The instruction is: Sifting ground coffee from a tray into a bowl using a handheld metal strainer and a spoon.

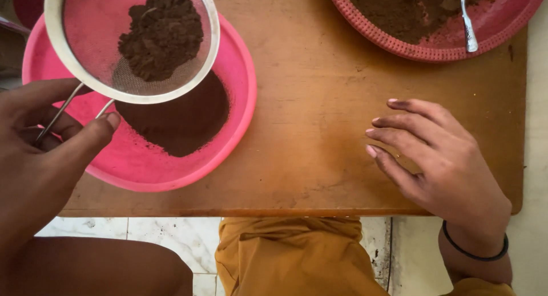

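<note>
Head view: the left hand (40,153) grips the thin wire handle of a round metal sieve (132,42), thumb stretched forward along the wire and fingers curled under it, forearm coming in from the lower left. The sieve has a smooth pale steel rim and fine grey mesh, and holds a clumpy heap of dark brown powder (161,33) piled toward its far side. It hangs over a shallow, glossy pink plastic bowl (228,133) that sits at the table's left edge; inside the bowl lies a smooth, finer mound of sifted brown powder (180,119), just below the sieve's near rim. The right hand (442,159) lies open and empty, palm down, fingers spread and pointing left, resting on the worn wooden table (319,102) near its front right corner, a dark band around the wrist. At the far right corner stands a red woven-textured tray (514,25) with more coarse brown powder and a metal spoon (468,25) lying in it.
</note>
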